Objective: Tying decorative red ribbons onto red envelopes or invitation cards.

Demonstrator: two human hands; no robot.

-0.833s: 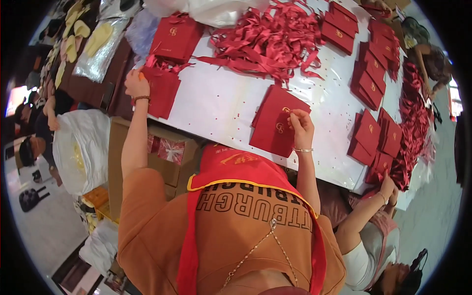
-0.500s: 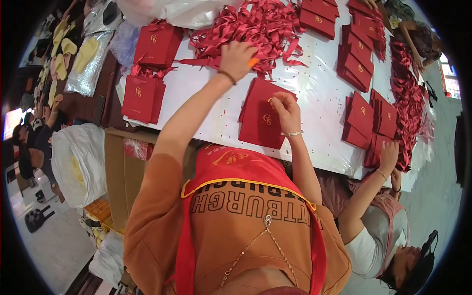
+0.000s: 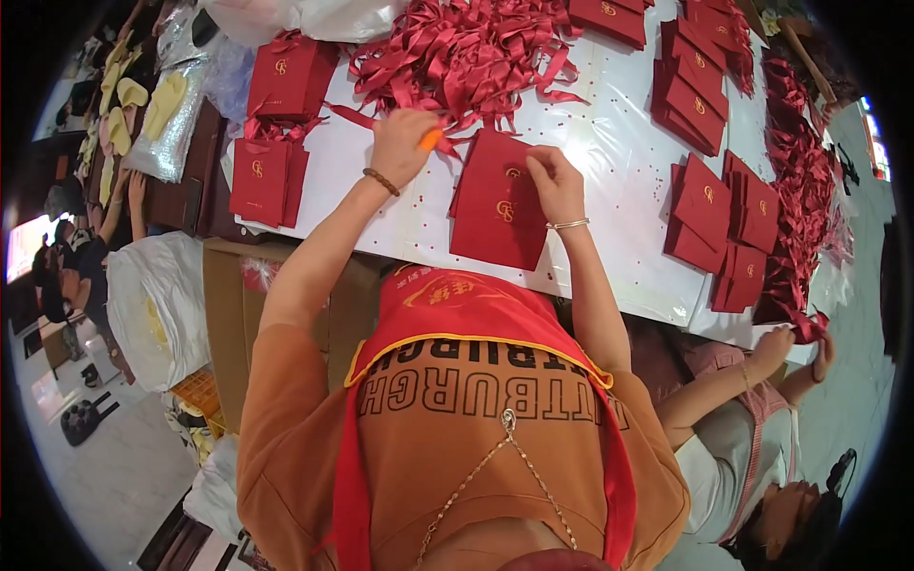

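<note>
My left hand (image 3: 405, 147), with an orange cover on one finger, is closed on a red ribbon (image 3: 454, 146) at the near edge of a tangled ribbon heap (image 3: 466, 57). In front of me lie red paper gift bags (image 3: 495, 233) with gold emblems, flat and slightly overlapping. My right hand (image 3: 560, 188) has thumb and forefinger pinched together at the upper right edge of these bags. Whatever is between those fingertips is too small to make out.
Stacked red bags (image 3: 290, 81) stand at the left, with more bags (image 3: 259, 190) nearer. Other bag piles (image 3: 693, 90) lie right, beside another ribbon heap (image 3: 795, 181). A co-worker's hand (image 3: 769, 352) is at the table's right corner. Red specks dot the white tabletop (image 3: 619, 224).
My left hand has drawn back from the ribbon heap, toward me and left. My right hand has shifted up toward the bags' edge. The co-worker's hands have moved nearer the table corner.
</note>
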